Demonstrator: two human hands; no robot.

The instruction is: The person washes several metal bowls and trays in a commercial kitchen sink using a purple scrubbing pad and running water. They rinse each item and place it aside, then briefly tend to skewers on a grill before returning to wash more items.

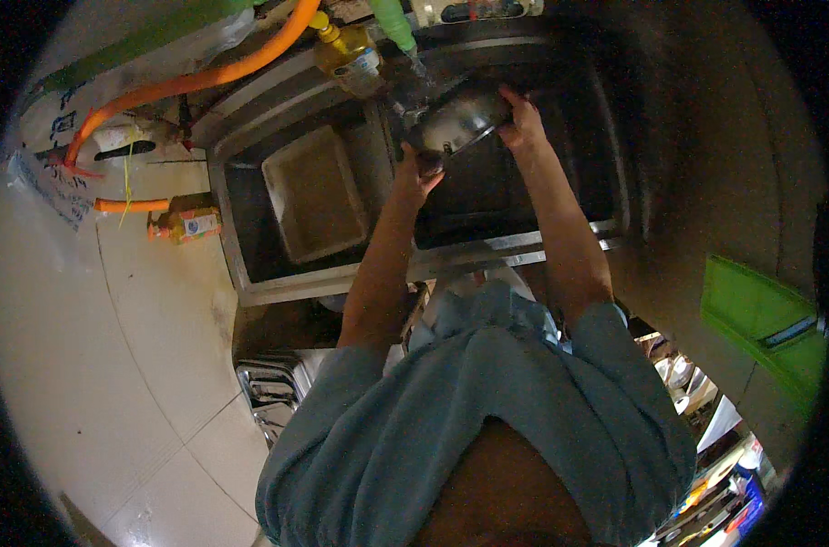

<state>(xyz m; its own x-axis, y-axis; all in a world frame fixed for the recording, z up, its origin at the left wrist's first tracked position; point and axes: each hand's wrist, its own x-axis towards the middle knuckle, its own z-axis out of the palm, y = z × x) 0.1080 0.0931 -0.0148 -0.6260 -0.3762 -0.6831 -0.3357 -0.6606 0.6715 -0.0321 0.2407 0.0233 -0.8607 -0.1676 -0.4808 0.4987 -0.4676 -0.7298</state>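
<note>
Over the right basin point(496, 205) of a dark double sink, both hands hold a shiny rounded metal vessel point(466, 122), perhaps a bowl or pan, tilted. My left hand point(418, 171) grips its near left end, where a small dark round part is too dim to name. At the far right rim is my right hand point(522, 123), fingers wrapped around the edge. Water point(420, 68) runs from a green tube-like spout point(392, 27) and splashes beside the vessel's left side. The inside of the vessel cannot be made out.
A pale rectangular tub point(315, 195) sits in the left basin point(243, 232). Behind the divider stands a yellow pump bottle point(349, 61). An orange hose point(202, 81) curves along the back left, with another pump bottle point(197, 225) nearby. A green plastic object point(756, 301) is at right.
</note>
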